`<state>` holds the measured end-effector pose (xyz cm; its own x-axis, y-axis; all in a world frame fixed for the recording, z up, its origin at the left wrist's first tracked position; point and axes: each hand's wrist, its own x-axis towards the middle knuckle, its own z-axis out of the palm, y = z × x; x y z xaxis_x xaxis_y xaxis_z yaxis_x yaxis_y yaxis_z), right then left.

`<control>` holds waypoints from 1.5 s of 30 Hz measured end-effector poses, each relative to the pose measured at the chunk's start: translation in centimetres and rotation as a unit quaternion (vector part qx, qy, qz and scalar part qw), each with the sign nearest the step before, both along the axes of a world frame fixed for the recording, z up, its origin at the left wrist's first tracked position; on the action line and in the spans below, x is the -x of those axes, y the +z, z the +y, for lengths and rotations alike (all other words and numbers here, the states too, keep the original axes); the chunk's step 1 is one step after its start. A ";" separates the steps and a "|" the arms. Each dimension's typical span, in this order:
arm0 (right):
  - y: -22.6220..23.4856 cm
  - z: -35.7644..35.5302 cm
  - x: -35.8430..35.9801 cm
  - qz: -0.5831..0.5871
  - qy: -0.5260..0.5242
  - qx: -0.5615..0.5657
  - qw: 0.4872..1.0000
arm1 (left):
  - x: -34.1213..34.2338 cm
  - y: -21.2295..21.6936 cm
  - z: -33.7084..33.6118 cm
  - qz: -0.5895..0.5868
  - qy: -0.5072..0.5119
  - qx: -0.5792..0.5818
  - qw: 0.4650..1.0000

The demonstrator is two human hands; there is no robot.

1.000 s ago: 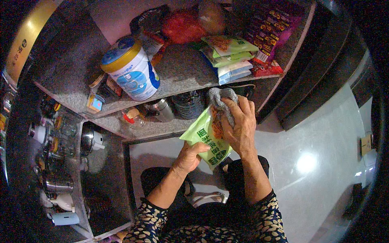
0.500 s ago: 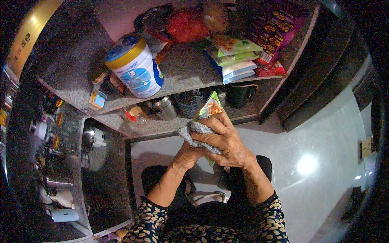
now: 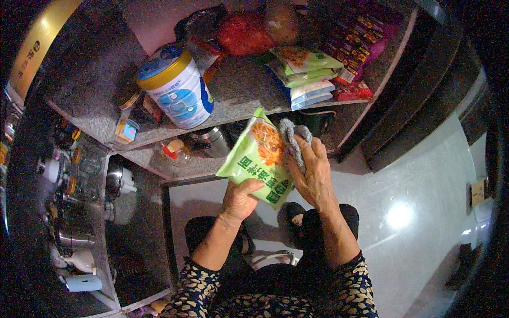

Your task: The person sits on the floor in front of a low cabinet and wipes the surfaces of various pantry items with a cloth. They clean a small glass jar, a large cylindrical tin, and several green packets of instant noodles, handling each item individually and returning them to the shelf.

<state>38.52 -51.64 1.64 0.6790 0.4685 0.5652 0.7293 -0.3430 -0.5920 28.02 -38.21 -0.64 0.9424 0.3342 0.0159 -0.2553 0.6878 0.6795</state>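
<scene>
Your left hand (image 3: pixel 239 199) grips the lower edge of the green noodle packet (image 3: pixel 258 157), fingers curled shut under it and thumb on its face. Your right hand (image 3: pixel 314 175) is closed on a grey cloth (image 3: pixel 293 139), pressing it against the packet's right side. The packet sits in the air in front of the shelf (image 3: pixel 233 100), tilted, its top corner just below the shelf's front edge.

Half a second ago both hands were bunched over the packet, with the cloth spread across it and only its top corner showing. Now the cloth has slid off to the right edge and the whole printed front faces you. A second ago the cloth was up at the top instead. Judging by that, you are wiping the packet down, and its front looks finished while the right edge is under the cloth.

The packet's back is hidden, so you cannot tell whether it has been wiped. Most of the cloth is buried in your right palm.

Further off, a white tin (image 3: pixel 177 89) with a blue lid stands near the shelf's left front corner. Stacked packets (image 3: pixel 302 74) lie toward its right edge, with purple boxes (image 3: pixel 358 40) beyond. The red bag (image 3: pixel 244 33) at the back is blurred, and the jars (image 3: pixel 74 175) in the lower left are too dark to make out.
</scene>
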 end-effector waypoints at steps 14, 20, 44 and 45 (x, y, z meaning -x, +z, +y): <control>-0.1 0.3 4.4 -0.063 0.194 0.000 0.979 | -0.4 -0.4 1.8 0.048 0.060 0.036 0.996; -0.3 0.3 1.4 -0.022 -0.032 0.003 0.999 | -0.6 -0.1 0.7 0.003 0.021 0.078 0.997; 1.8 1.1 1.0 -0.092 0.019 -0.025 0.995 | 0.3 -0.8 -0.2 0.043 -0.083 0.029 0.995; 2.0 1.2 1.0 -0.097 0.036 -0.007 0.995 | 0.4 -1.2 -0.2 0.033 -0.096 0.036 0.994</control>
